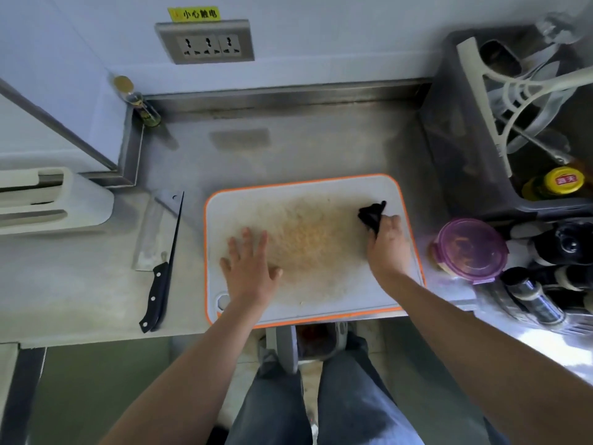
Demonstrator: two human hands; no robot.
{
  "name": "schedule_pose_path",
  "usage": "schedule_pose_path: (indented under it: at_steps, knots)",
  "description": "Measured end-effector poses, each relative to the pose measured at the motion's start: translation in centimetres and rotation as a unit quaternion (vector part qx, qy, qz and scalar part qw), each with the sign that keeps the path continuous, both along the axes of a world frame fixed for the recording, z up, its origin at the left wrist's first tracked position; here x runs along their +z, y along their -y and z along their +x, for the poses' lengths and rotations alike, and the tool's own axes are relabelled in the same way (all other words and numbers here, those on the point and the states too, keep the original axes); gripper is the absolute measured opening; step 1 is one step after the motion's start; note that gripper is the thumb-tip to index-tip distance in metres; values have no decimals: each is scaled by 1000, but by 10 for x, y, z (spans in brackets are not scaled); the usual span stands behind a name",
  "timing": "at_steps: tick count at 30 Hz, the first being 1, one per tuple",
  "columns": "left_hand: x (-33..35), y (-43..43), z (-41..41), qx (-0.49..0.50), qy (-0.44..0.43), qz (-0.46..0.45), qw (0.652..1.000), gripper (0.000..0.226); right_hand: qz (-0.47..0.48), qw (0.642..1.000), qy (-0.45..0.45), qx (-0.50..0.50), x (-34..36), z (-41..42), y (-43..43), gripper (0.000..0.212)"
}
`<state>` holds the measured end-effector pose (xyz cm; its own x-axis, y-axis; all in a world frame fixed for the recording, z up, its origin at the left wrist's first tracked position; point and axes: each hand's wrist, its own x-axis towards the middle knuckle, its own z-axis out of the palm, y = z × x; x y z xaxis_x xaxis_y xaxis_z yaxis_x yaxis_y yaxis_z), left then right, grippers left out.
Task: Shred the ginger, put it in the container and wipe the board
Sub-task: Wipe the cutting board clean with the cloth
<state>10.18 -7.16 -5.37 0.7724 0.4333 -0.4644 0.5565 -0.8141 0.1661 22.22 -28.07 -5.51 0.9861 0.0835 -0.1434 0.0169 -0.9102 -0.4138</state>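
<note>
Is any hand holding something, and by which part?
The right hand grips the black cloth by its near end. The left hand lies flat on the board, holding nothing.

Open counter stretches behind the board to the back wall, broken only by a small jar in the far left corner. On the left, knives lie near the board, with a white rack beyond them. On the right, a lidded container stands just beside the board, with bottles and a grey bin crowding past it. The board's middle lies free between my flat left hand and my right hand, which grips a black cloth.
</note>
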Motion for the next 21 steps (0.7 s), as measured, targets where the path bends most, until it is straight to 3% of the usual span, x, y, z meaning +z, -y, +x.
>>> schedule_pose_path:
  at_steps: [6,9,11,13,18,21]
  knots:
    - [2,-3,-4,-2,11,13,1000,81,101,982,-5,162,-3,-25,-36,24]
    - [3,-5,-5,-7,14,17,1000,80,126,988,53,72,2,23,-26,23]
    - [4,-4,-5,-5,17,19,1000,80,82,995,54,-4,0,53,-22,24]
    - [4,-4,-5,0,21,18,1000,80,45,998,36,-7,-4,58,-30,25]
    - [2,-5,-6,9,33,17,999,83,103,972,0,210,-14,-6,-73,38]
    - [3,-6,-6,7,34,18,999,84,118,958,-11,262,-6,7,-74,35]
